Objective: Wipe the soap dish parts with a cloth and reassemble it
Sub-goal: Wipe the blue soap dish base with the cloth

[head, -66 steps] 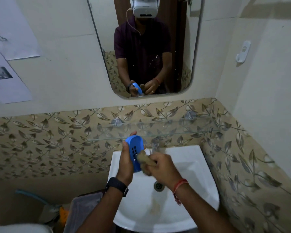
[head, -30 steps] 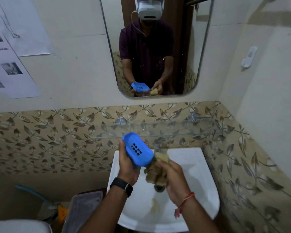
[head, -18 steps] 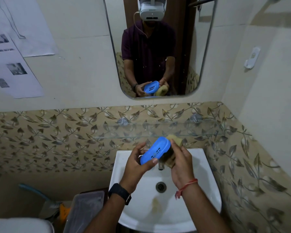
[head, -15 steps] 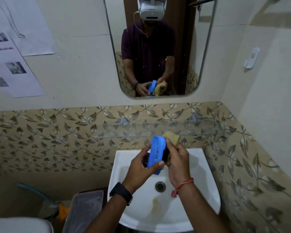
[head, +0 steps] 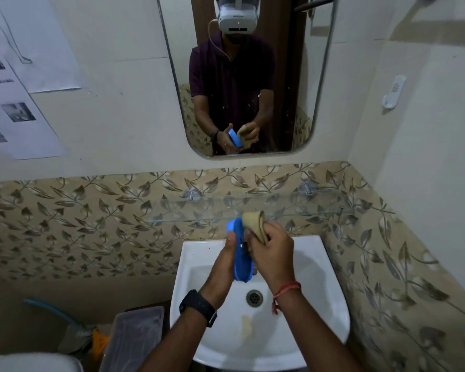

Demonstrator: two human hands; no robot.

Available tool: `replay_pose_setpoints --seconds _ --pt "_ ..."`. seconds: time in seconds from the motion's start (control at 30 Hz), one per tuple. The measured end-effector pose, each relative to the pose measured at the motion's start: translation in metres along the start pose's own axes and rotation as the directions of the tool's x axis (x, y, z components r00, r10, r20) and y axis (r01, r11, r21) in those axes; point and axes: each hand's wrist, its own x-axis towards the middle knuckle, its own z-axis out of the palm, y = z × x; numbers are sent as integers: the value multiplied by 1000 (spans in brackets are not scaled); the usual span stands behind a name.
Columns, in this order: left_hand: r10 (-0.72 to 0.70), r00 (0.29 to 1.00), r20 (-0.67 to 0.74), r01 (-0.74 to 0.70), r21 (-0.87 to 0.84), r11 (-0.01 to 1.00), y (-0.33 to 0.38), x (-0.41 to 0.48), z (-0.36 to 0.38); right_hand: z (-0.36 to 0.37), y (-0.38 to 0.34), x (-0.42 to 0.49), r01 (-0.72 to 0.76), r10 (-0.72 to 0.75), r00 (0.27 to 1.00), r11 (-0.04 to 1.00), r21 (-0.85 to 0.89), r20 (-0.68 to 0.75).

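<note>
Centrally, both hands meet above the far half of the basin.
Left hand: the left hand (head: 227, 260) is closed around the blue oval plastic soap dish part (head: 239, 249), thumb along its left edge, holding it on edge with its long axis running near to far.
Right hand: the right hand (head: 271, 251) is curled shut on a crumpled tan cloth (head: 255, 224), pressing it against the right face of the blue part; a fold of cloth sticks up past the far fingertips.
Task piece: the blue part sits between the two hands, above the white ceramic washbasin (head: 330, 291), its near end over the bowl just far of the round metal drain (head: 254, 298).
Wrists: a black wristwatch (head: 198, 307) on the left, a red thread bracelet (head: 285, 289) on the right.
Basin: a yellowish stain lies in the bowl, near of the drain.
Behind: a clear glass shelf (head: 293, 208) on two metal brackets runs across the leaf-patterned tile band, just far of the hands.
Wall above: a rounded mirror (head: 317, 76) reflects the person with the hands, blue part and cloth.
Left wall: printed paper sheets (head: 16, 111) are stuck on.
Right wall: a white plastic hook (head: 393, 95).
Near left: a translucent grey plastic box (head: 134, 339) stands beside the basin.
</note>
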Motion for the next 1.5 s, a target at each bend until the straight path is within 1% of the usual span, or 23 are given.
replay_pose_setpoints --seconds 0.07,0.13,0.2,0.27,0.37,0.43,0.47,0.57,0.67,0.77,0.83,0.9,0.97,1.0,1.03,1.1,1.17,1.27,1.33,1.4,1.43,1.47,1.5 --pt "-8 1000 -29 6 -86 996 4 2 -1 2 -12 -2 102 -102 987 995 1 125" --pt "-34 998 -55 22 -202 979 9 5 -8 -4 -11 -15 217 -204 943 976 -19 261" --pt "-70 996 -49 54 -272 961 12 7 -19 -15 -3 -27 290 -267 906 957 -21 327" --pt "-75 997 -4 72 -260 963 12 9 -23 -22 0 -27 239 -216 930 970 -43 297" --pt "-56 996 66 68 -208 976 11 7 -16 -18 -6 -10 120 -105 986 986 -117 130" --pt "-38 996 85 55 -216 975 10 6 -12 -11 -19 1 122 -113 991 982 -146 70" --pt "-36 995 88 55 -222 973 10 7 -12 -8 -25 2 134 -125 989 981 -138 73" --pt "-70 994 84 90 -265 960 10 8 -22 -6 -34 -18 196 -178 966 978 -78 186" --pt "-111 988 103 141 -356 924 11 7 -33 -18 -27 -51 329 -285 887 942 -64 364" --pt "-133 986 95 161 -415 896 8 5 -37 -35 -23 -55 385 -312 841 919 -83 442" --pt "-146 981 126 189 -470 862 5 2 -38 -45 -29 -44 352 -295 878 932 -91 378" --pt "-131 977 167 201 -525 827 1 2 -41 -52 -36 -27 279 -251 943 954 -111 219" --pt "-117 970 215 220 -555 802 -2 3 -42 -56 -44 -5 225 -217 974 965 -132 71" --pt "-113 964 241 233 -558 796 -4 4 -42 -54 -50 4 210 -205 978 967 -145 43" --pt "-112 960 258 243 -557 794 -6 4 -40 -50 -57 11 205 -199 978 966 -160 53" --pt "-116 959 257 245 -555 795 -8 5 -34 -36 -70 14 218 -187 968 955 -201 165" --pt "-128 969 213 230 -579 782 -9 5 -29 -20 -78 2 256 -177 931 940 -224 319" --pt "-153 974 169 225 -601 766 -6 4 -31 -9 -70 -30 352 -210 836 914 -202 508" --pt "-155 976 151 214 -577 788 -6 2 -39 -18 -59 -47 373 -183 753 910 -180 632" --pt "-178 978 112 210 -532 820 -13 1 -45 -33 -49 -50 366 -146 684 916 -163 715" --pt "-188 977 104 215 -503 837 -15 0 -47 -41 -45 -46 337 -110 677 925 -174 727" --pt "-193 976 105 220 -470 855 -17 -1 -48 -48 -43 -40 287 -58 693 937 -201 719" --pt "-192 975 112 222 -444 868 -18 -2 -48 -53 -41 -33 217 -7 729 951 -222 685"
